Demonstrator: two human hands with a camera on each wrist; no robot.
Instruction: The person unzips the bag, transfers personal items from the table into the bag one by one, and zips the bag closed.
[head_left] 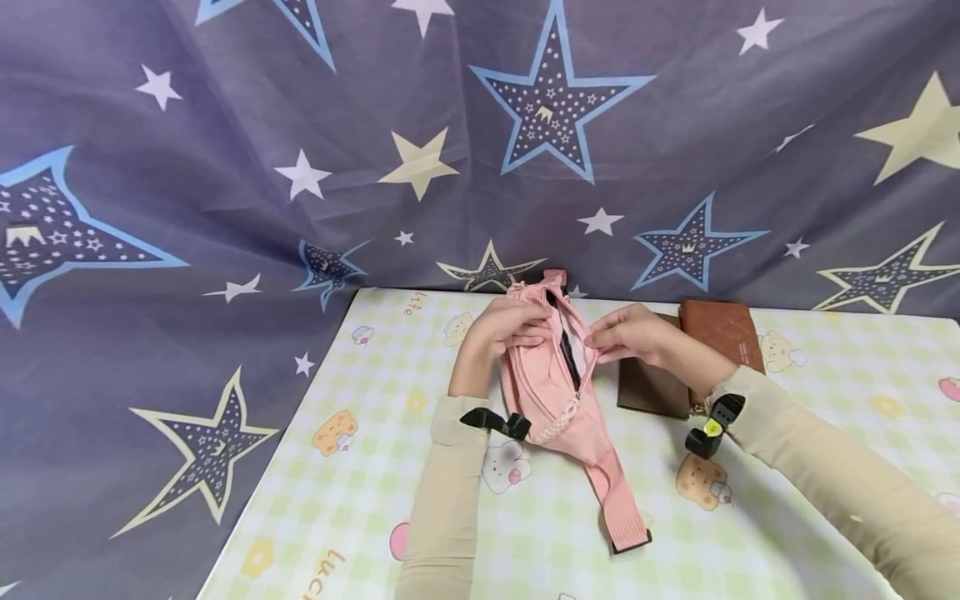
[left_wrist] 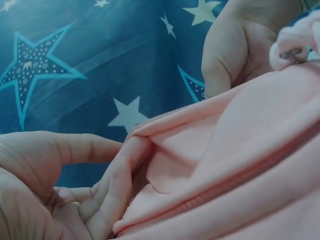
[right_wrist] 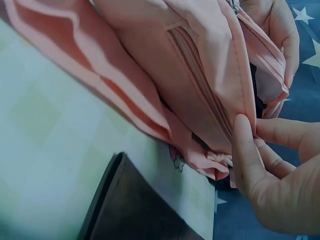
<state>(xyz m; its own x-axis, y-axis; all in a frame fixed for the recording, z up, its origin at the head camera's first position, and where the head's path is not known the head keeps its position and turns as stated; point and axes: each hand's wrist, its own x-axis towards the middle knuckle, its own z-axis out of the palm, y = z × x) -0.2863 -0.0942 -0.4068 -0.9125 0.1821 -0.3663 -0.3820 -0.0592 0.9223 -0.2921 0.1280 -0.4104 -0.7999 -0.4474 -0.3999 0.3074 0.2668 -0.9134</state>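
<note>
Pink bag (left_wrist: 250, 125) cut off in left wrist view; lettering (head_left: 744, 351) on brown wallet (head_left: 716, 325) illegibly small.

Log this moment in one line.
Pink bag: unzipped | left hand: grips opening edge | right hand: pinches opposite edge | dark flat item, quilted brown item: on table

Counter covering (head_left: 360, 492): "Life" printed near the far left corner; "Luc" printed at the near left, running to the frame edge. Brown wallet (head_left: 718, 327): small lettering, illegible.
</note>
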